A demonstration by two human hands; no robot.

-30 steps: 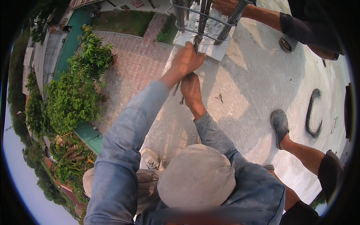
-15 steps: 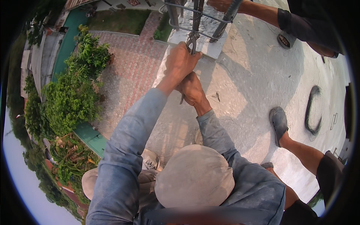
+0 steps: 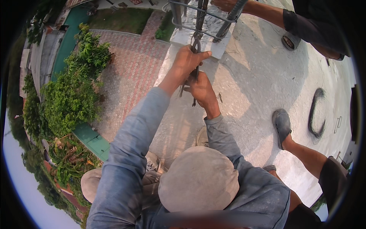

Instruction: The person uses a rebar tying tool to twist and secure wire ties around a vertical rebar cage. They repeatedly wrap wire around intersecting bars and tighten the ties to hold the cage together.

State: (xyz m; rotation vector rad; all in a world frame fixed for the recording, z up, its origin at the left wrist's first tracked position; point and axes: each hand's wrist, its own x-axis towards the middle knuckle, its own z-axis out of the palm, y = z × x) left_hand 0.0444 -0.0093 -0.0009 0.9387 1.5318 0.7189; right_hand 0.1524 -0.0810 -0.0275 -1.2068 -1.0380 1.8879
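Dark pincers (image 3: pixel 196 72) (ends clear) amid fingers (image 3: pixel 204 56)

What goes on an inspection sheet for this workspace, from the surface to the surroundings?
Surface: pale concrete slab, patchy with shadow.
Job's things: dark pincer-like tool, its head at a rebar cage; contact unclear.
Clutter: wire coil and bent wire piece at right.
Hands: left hand closed around the tool; right hand lower, at its handles, grip partly hidden.
Cables: nothing seen.
Surroundings: another person's shoe on the slab; paved yard and tree beyond the slab's left edge.
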